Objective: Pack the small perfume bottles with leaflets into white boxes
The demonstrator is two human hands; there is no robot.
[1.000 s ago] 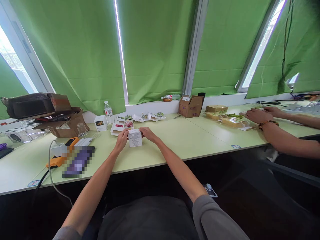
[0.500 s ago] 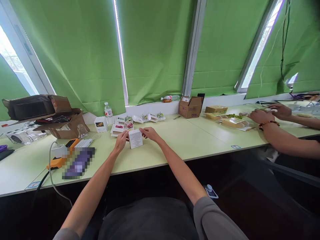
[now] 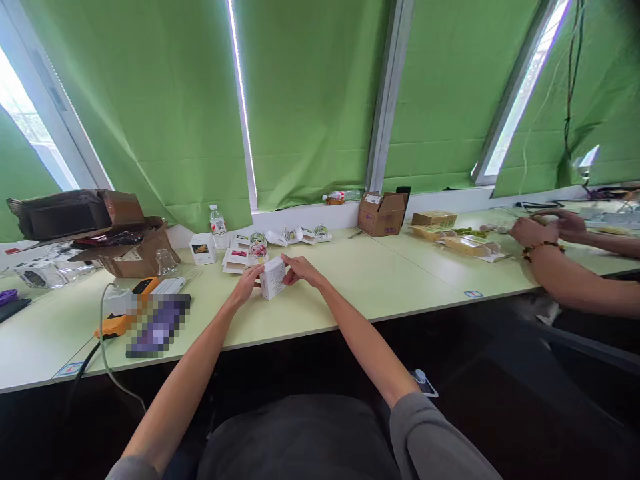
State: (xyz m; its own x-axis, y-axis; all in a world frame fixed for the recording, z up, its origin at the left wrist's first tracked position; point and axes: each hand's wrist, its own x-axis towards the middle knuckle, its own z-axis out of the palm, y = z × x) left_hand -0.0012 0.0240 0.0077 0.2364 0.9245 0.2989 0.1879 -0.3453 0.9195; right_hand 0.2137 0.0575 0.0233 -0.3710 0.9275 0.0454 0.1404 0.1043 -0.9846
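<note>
A small white carton with printed text sits tilted between both of my hands above the pale green table. My left hand grips its left side with curled fingers. My right hand holds its right upper corner with the fingertips. Just behind the carton lie more small white boxes and cards, and a small round clear item with red inside.
At left stand open cardboard boxes, a water bottle, an orange device with cable and a blurred purple object. A brown box sits at the back. Another person's hands work at the right among yellow boxes.
The white carton has turned and tilted between my hands, and both hands have closed in slightly on it. The other person's hands at the right have shifted further right.
</note>
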